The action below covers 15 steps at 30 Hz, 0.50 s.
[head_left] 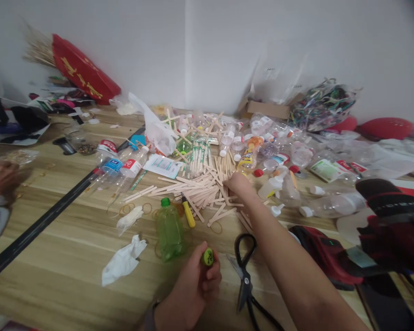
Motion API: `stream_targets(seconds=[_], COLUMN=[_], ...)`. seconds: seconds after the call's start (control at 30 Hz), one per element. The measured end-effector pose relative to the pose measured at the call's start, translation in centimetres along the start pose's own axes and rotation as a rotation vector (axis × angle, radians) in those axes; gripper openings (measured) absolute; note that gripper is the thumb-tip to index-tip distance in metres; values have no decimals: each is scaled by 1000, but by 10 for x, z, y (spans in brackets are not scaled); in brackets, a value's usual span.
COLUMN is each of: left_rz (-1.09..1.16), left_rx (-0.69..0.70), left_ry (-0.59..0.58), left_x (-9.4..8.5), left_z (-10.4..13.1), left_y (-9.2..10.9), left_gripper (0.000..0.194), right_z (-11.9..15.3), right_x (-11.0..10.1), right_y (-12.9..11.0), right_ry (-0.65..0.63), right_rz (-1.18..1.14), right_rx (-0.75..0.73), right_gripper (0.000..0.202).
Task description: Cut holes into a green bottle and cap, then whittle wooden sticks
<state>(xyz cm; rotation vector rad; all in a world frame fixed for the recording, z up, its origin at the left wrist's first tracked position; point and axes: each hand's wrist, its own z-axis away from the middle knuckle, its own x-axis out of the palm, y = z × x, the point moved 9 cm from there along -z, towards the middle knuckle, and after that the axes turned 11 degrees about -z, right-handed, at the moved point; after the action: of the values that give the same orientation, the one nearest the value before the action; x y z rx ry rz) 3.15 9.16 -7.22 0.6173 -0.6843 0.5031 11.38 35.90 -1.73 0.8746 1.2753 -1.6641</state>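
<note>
Some dark marks, too small to read, are on the green cap (208, 257) which the left hand (193, 279) grasps; the right hand (239, 185) touches wooden sticks (200, 192) beyond the green bottle (170, 234), its grip I cannot tell.

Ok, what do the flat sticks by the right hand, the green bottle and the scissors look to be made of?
Flat sticks: probably bare wood, matt, going by the pale tan colour.
Green bottle: likely plastic, smooth, with a see-through tint.
Scissors: blades probably metal, grey with a dull sheen; black handles could be plastic or coated metal, can't tell.
</note>
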Motion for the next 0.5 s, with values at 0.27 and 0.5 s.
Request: stream_targets(seconds=[0.27,0.5], left_rz=[-25,-57], left_rx=[33,180], left_ry=[34,69], left_x=[0,1], left_z=[3,15], left_y=[6,24], left_gripper=[51,39], right_z=[22,143], right_x=[-22,-48], right_y=[-12,-39], right_ry=[66,28], right_rz=[-184,-584], right_rx=[-56,-334], right_gripper=[21,3])
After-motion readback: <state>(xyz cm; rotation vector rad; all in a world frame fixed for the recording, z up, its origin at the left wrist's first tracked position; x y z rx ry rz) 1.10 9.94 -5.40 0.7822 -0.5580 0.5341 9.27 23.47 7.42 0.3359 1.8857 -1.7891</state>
